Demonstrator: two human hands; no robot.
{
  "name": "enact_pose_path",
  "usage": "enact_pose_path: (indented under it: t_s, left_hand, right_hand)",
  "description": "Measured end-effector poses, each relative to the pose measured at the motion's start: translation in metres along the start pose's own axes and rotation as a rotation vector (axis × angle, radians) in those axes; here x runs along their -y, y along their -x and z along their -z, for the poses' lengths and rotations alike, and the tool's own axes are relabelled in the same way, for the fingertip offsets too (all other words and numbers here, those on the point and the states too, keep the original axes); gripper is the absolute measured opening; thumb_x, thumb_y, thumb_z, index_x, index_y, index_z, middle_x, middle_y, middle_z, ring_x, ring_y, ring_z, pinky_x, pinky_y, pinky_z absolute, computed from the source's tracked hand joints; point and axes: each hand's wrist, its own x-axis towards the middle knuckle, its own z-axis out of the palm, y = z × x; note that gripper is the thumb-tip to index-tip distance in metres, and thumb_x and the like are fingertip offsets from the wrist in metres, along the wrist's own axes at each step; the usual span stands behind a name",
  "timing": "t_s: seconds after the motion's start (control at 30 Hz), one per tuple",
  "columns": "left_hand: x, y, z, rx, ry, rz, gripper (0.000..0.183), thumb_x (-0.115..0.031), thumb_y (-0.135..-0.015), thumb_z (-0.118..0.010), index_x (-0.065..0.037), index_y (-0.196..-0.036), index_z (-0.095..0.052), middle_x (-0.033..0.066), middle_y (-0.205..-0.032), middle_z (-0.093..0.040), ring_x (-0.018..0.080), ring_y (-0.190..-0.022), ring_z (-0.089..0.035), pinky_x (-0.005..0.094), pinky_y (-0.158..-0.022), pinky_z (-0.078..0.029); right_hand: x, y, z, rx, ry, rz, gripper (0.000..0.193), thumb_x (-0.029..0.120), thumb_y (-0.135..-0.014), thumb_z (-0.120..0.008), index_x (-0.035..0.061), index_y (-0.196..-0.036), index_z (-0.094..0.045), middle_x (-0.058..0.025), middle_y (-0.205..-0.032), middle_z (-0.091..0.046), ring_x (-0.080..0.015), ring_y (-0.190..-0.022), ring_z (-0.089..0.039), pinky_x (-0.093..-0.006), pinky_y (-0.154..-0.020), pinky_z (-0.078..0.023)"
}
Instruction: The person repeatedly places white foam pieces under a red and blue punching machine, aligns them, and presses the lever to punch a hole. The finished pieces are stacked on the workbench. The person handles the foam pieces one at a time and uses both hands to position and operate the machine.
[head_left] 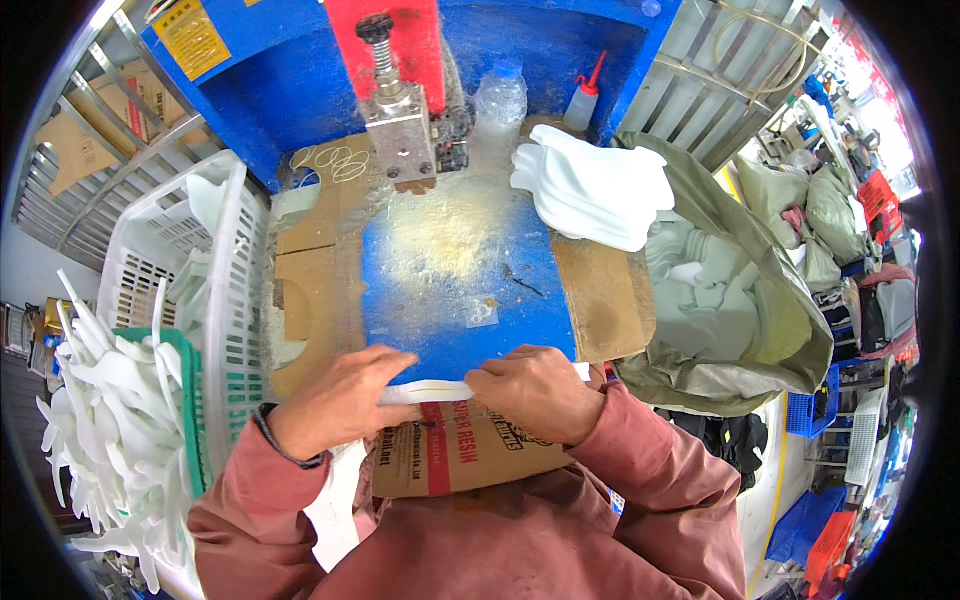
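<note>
A white, flat, flexible piece [432,391] is seen edge-on at the front edge of the blue work surface [400,345]. My left hand [345,398] grips its left end, with the thumb and fingers around it. Closed over its right part is my right hand [538,394], knuckles up, hiding much of the piece there. Beyond both hands, pale yellow powder [440,235] covers the middle of the surface. Above the powder stands the metal head [400,135] of a red and blue machine. A stack of white shaped pieces [597,190] lies at the back right.
A clear bottle [501,95] and a red-tipped squeeze bottle [582,100] stand behind the stack. At right an open green-grey sack [790,340] holds pale pieces. A white crate [235,330] stands left, beside a heap of white offcuts [115,410]. Cardboard [610,300] flanks the blue surface.
</note>
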Motion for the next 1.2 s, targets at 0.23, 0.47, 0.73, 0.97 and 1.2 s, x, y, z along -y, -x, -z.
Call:
enact_pose_path:
  t_s: [0.23,0.47,0.73,0.97,1.2]
  left_hand:
    - [0.01,0.022,-0.002,0.006,0.048,0.036,0.029,-0.024,-0.09,-0.078,-0.007,-0.113,-0.078,0.0181,-0.095,-0.076,0.038,-0.085,-0.073,0.0438,-0.073,-0.057]
    - [0.01,0.02,-0.01,-0.022,-0.014,-0.015,0.021,-0.021,-0.091,-0.076,-0.01,-0.108,-0.078,0.0153,-0.087,-0.075,0.0366,-0.078,-0.072,0.0449,-0.068,-0.056]
    - [0.008,0.022,-0.015,-0.045,-0.107,-0.022,0.022,-0.02,-0.09,-0.076,-0.008,-0.108,-0.076,0.0142,-0.086,-0.075,0.0358,-0.079,-0.073,0.045,-0.068,-0.057]
    - [-0.003,0.018,-0.013,-0.098,-0.039,0.089,0.039,-0.027,-0.091,-0.079,-0.005,-0.123,-0.073,0.0213,-0.105,-0.076,0.0399,-0.093,-0.074,0.0449,-0.08,-0.059]
    - [0.017,0.011,-0.012,0.047,0.382,0.192,0.044,-0.029,-0.092,-0.08,-0.002,-0.126,-0.071,0.0188,-0.1,-0.077,0.0377,-0.088,-0.075,0.0423,-0.076,-0.059]
  right_hand:
    - [-0.002,0.002,0.002,0.031,-0.021,-0.067,0.01,0.016,-0.085,-0.069,0.0087,-0.089,-0.063,-0.0089,-0.084,-0.069,-0.0319,-0.08,-0.072,-0.0429,-0.069,-0.059]
    - [0.013,-0.009,0.001,0.093,-0.079,-0.198,0.024,0.03,-0.094,-0.074,0.0087,-0.105,-0.069,-0.0085,-0.09,-0.072,-0.0336,-0.082,-0.072,-0.0447,-0.072,-0.057]
    - [0.004,-0.009,-0.015,0.005,-0.075,-0.094,0.02,0.025,-0.09,-0.078,0.0089,-0.099,-0.07,-0.0065,-0.084,-0.071,-0.0297,-0.077,-0.071,-0.0411,-0.071,-0.057]
    - [0.007,-0.011,-0.014,-0.052,-0.068,-0.079,0.024,0.026,-0.09,-0.079,0.0088,-0.103,-0.07,-0.008,-0.082,-0.071,-0.0309,-0.077,-0.072,-0.0421,-0.072,-0.057]
    - [-0.011,0.008,0.014,0.213,-0.372,-0.439,0.046,0.033,-0.093,-0.079,0.0059,-0.126,-0.064,-0.0186,-0.098,-0.077,-0.0399,-0.088,-0.075,-0.047,-0.078,-0.059]
